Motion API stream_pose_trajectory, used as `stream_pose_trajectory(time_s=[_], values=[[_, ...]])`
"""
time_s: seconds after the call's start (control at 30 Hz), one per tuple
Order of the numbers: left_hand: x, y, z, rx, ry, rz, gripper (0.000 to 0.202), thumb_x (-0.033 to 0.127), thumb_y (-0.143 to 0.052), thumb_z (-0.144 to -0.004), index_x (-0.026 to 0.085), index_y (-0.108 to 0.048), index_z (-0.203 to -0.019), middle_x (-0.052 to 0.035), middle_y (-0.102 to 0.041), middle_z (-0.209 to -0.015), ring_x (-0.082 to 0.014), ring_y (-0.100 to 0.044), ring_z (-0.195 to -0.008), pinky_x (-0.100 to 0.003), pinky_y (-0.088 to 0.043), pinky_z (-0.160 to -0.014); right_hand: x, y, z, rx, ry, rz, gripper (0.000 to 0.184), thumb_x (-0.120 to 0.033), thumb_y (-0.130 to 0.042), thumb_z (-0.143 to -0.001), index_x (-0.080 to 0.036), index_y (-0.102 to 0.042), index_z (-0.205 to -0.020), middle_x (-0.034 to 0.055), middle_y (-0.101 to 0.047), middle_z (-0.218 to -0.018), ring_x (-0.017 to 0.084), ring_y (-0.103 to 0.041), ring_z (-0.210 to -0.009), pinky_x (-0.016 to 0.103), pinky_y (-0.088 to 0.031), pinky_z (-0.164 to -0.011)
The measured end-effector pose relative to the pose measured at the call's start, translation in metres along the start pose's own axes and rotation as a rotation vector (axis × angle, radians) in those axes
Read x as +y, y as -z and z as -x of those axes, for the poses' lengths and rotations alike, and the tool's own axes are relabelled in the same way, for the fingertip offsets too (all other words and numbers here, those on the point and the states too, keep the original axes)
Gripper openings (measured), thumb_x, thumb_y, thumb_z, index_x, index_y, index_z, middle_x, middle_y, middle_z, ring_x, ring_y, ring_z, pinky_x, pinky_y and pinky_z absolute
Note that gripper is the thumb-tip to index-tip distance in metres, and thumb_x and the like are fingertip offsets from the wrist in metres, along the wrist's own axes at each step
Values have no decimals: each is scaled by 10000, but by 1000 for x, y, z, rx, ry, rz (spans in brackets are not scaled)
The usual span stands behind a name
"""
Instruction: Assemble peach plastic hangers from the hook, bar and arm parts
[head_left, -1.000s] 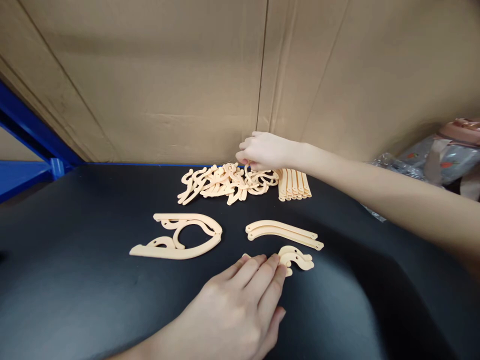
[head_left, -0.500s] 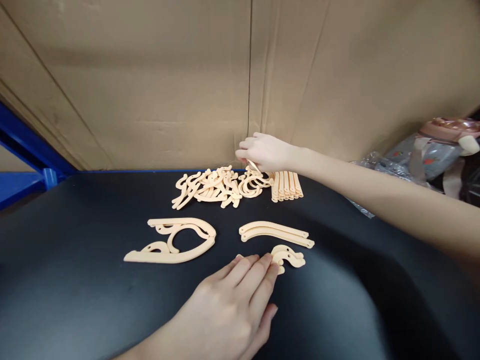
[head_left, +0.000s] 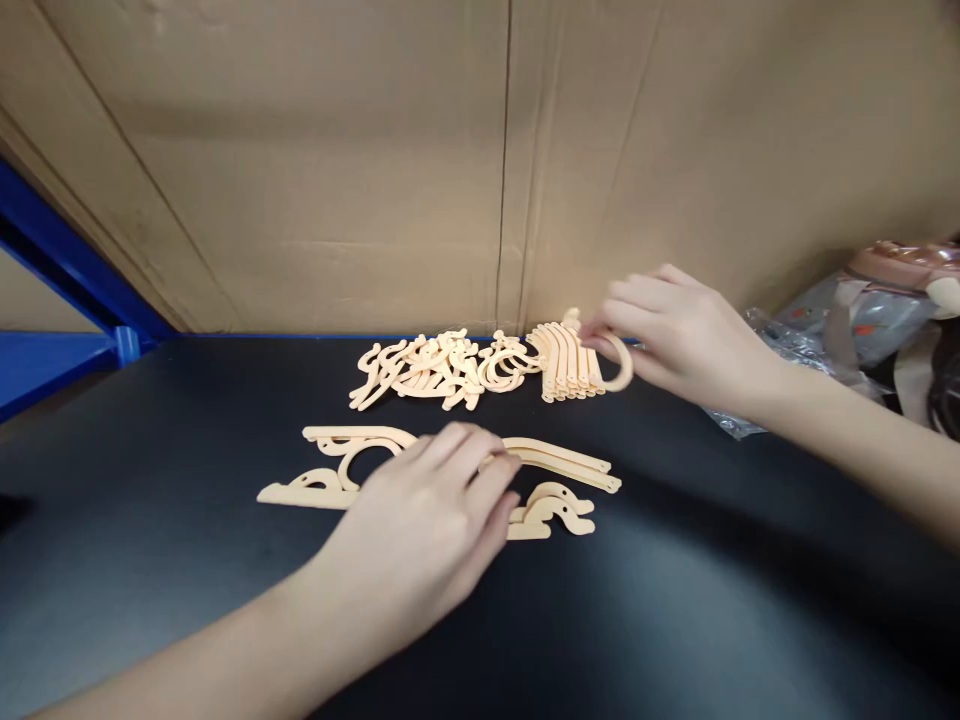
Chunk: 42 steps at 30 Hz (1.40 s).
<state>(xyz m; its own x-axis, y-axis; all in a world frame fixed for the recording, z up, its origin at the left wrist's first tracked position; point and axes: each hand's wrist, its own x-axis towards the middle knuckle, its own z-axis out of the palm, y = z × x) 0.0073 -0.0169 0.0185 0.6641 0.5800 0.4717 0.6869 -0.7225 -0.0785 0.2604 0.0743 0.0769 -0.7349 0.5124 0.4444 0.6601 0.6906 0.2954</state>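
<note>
My right hand [head_left: 649, 325] is closed on a cream curved hook piece [head_left: 621, 365] of a folding clothes hanger, held beside the row of long hanger arms [head_left: 570, 370]. My left hand [head_left: 435, 500] is bent with fingers together over the left end of two curved hanger arms [head_left: 566, 460]. Whether it grips them is hidden. Just below its fingertips lie small wavy hanger pieces [head_left: 562, 508], side by side. An assembled folding hanger [head_left: 307, 493] lies flat to the left, partly covered by my left hand.
A loose heap of small cream hanger parts [head_left: 431, 370] lies at the back of the black table [head_left: 187, 580], with several hooks [head_left: 504, 365] beside it. Cardboard [head_left: 337, 180] stands behind. A blue metal frame [head_left: 67, 270] is at left; clear plastic wrap [head_left: 795, 350] and a bottle [head_left: 877, 300] are at right.
My right hand has moved right from the hooks, carrying a hook piece. My left hand has lifted off the small wavy pieces and shifted up and left to the ends of the two arms.
</note>
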Motion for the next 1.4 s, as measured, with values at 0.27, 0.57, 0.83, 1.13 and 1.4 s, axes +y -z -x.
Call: stream_pose_trajectory(time_s=[0.27, 0.57, 0.83, 1.13, 1.4], values=[[-51, -16, -76, -122, -35, -402, 272, 142, -411, -964, 95, -672, -902, -103, -670, -892, -251, -597, -884, -334, -469, -698, -18, 5, 80, 52, 44, -39, 195, -193, -451, -953, -258, -635, -935, 46, -697, -890, 210, -595, -807, 376, -406, -771], [-62, -44, -114, -213, -55, -481, 175, 53, -515, -864, 90, -668, -788, -129, -691, -795, -253, -609, -806, -325, -412, -657, -6, -3, 101, 110, -37, -125, 90, -200, -522, -942, -216, -608, -923, 33, -693, -887, 189, -608, -818, 351, -413, -761], [-64, -53, -119, -281, 78, -439, 167, 33, -528, -802, 81, -688, -807, -159, -711, -798, -276, -645, -807, -343, -427, -686, -9, 0, 103, 128, 64, -69, 94, -117, -518, -931, -156, -603, -923, 48, -674, -859, 176, -556, -772, 341, -403, -767], [-59, -38, -119, -324, 496, -260, 225, 278, -543, -827, 143, -708, -756, -88, -707, -712, -215, -635, -625, -288, -420, -539, -7, -2, 102, 104, 42, -72, 114, -132, -507, -938, -158, -615, -913, 52, -669, -858, 178, -553, -771, 339, -399, -759], [-61, -40, -121, -386, 596, -198, 269, 338, -544, -818, 143, -706, -729, -102, -687, -680, -261, -657, -681, -323, -451, -587, -6, -3, 102, 97, 45, -73, 111, -134, -505, -939, -158, -611, -915, 49, -671, -861, 179, -565, -780, 343, -405, -764]])
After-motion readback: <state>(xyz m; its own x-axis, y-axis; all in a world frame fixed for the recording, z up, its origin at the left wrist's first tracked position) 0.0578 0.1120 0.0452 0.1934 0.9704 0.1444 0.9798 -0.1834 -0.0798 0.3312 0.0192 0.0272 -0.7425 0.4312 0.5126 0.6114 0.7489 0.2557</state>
